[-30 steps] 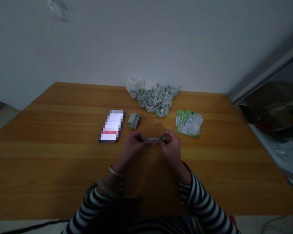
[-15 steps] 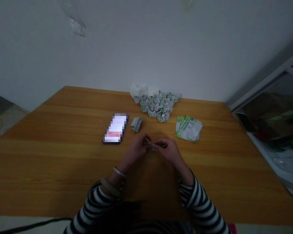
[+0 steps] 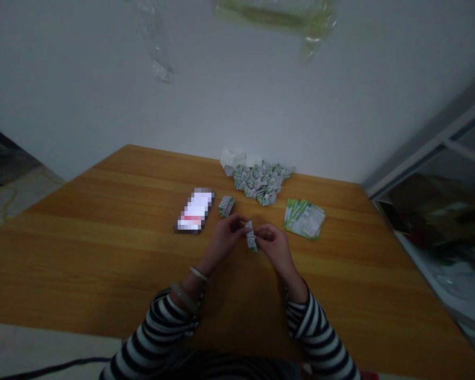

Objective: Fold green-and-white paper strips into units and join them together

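Note:
My left hand [image 3: 225, 236] and my right hand [image 3: 272, 244] meet over the middle of the wooden table [image 3: 103, 248]. Both pinch one small green-and-white folded paper piece [image 3: 251, 237], which stands nearly upright between the fingertips. A single folded piece [image 3: 226, 206] lies just beyond my left hand. A phone [image 3: 195, 211] lies flat to its left. Behind them is a pile of several folded pieces [image 3: 260, 178], and a fanned stack of flat green-and-white sheets [image 3: 304, 218] lies to the right of my right hand.
A white crumpled bag [image 3: 232, 157] sits behind the pile against the wall. A metal-framed glass unit [image 3: 439, 211] stands at the table's right edge. A dark cable [image 3: 43, 367] runs along the floor at the lower left.
The paper was held stretched flat between both hands; now it is folded narrower and turned upright. The view has tilted up, so everything sits lower and farther.

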Available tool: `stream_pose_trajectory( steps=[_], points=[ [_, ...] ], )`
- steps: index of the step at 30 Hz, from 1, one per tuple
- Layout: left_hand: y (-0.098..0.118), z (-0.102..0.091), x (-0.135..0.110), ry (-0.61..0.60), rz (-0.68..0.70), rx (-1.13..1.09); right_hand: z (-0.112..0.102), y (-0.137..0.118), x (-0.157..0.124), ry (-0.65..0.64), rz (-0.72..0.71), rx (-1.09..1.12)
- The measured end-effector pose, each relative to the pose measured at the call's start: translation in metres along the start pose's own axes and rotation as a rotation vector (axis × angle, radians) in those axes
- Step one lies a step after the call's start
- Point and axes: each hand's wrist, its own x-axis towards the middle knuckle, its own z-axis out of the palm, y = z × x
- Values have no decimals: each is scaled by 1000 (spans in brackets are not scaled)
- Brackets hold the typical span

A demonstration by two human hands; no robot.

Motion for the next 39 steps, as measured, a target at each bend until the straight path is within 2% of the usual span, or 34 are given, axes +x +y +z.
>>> stream_pose_trajectory(
  steps=[4,9,12,19,23,27,28,30,32,35,39],
  points=[
    [2,5,-3,93,19,27,1,2,2,4,-55,-43],
    [9,6,-5,108,26,101,-6,-5,1,-172,22,-19],
    [10,6,-3,79,28,52,-10,-8,0,-228,88,22],
    [6,7,0,8,41,-21,-11,-11,-1,-206,199,74],
    [8,13,1,-11,56,79,-9,-10,0,-168,175,77],
    [23,9,17,-148,128,348,-11,-1,4,-66,174,107],
    [26,4,24,-112,177,463,-12,1,6,-30,175,124],
    [29,-7,40,81,268,707,-13,4,8,41,165,154],
    [24,-20,56,203,213,847,-14,4,10,95,137,169],
    [5,-33,72,143,102,752,-13,1,10,172,81,173],
    [-10,-28,71,68,128,628,-9,-1,9,224,72,189]
  ],
)
